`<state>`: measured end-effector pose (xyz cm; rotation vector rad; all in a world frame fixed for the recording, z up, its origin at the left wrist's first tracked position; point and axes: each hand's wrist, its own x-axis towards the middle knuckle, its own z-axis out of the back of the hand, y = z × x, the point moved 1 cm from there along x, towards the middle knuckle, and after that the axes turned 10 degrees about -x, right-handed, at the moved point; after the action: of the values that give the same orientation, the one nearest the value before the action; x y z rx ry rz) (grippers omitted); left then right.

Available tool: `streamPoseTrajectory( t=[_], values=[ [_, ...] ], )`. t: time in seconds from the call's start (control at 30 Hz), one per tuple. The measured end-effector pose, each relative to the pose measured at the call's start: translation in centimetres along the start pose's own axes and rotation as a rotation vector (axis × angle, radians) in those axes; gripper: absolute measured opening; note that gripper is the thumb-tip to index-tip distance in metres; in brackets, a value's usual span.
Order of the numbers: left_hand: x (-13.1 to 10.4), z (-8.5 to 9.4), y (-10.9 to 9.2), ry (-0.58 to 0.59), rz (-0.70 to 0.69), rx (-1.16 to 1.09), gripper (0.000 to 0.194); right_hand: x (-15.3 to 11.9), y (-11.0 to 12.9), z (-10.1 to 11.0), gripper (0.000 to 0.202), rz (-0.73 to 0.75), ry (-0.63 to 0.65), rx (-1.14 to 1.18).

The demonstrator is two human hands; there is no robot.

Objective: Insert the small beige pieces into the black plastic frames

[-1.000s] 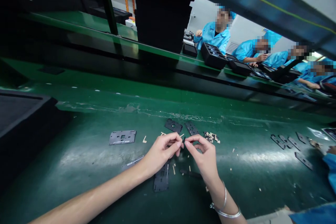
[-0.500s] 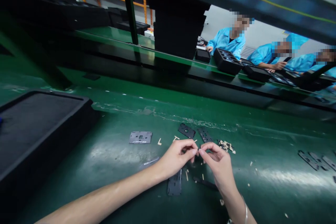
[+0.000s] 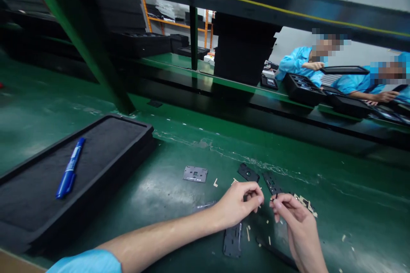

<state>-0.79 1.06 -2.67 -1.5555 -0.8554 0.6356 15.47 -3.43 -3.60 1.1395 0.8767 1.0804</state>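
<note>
My left hand (image 3: 245, 201) is closed in a pinch above the green table; whatever sits between its fingertips is too small to make out. Just to its right, my right hand (image 3: 296, 215) pinches a small black piece (image 3: 276, 196) between thumb and forefinger. A gap separates the two hands. Around them lie a grey plate (image 3: 195, 174), a dark plate with a round hole (image 3: 248, 172), a slotted dark plate (image 3: 271, 182) and another plate (image 3: 232, 241) below my left wrist. A slender black tool (image 3: 273, 252) is partly behind my right forearm.
Tan scraps (image 3: 247, 233) dot the green table (image 3: 173, 204), with a heap of tan and black bits (image 3: 306, 204) beyond my right hand. A black foam tray (image 3: 105, 153) at left carries a blue marker (image 3: 70, 168). Co-workers in blue sleeves (image 3: 296, 62) sit across a raised ledge.
My fingertips, together before, have parted, and the right hand now shows the black piece. The view has swung left, bringing the whole marker into sight. A co-worker now holds up a black frame.
</note>
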Motion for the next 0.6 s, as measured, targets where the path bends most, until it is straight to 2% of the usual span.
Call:
streamPoseTrajectory(
  t=[0.2, 0.4, 0.5, 0.6],
  values=[
    [-0.3, -0.1, -0.3, 0.033, -0.041, 0.048, 0.009, 0.0, -0.5, 0.0, 0.021, -0.016, 0.067, -0.076],
    [-0.4, -0.3, -0.1, 0.058, -0.045, 0.132, 0.014, -0.2, -0.2, -0.2, 0.022, -0.056, 0.175, -0.005],
    [-0.1, 0.0, 0.0, -0.016, -0.041, 0.254, 0.020, -0.2, -0.2, -0.1, 0.020, -0.052, 0.141, 0.036],
    [1.2, 2.5, -0.4, -0.201, -0.053, 0.413, 0.022, -0.1, -0.2, 0.5, 0.020, -0.002, 0.005, 0.031]
  ],
)
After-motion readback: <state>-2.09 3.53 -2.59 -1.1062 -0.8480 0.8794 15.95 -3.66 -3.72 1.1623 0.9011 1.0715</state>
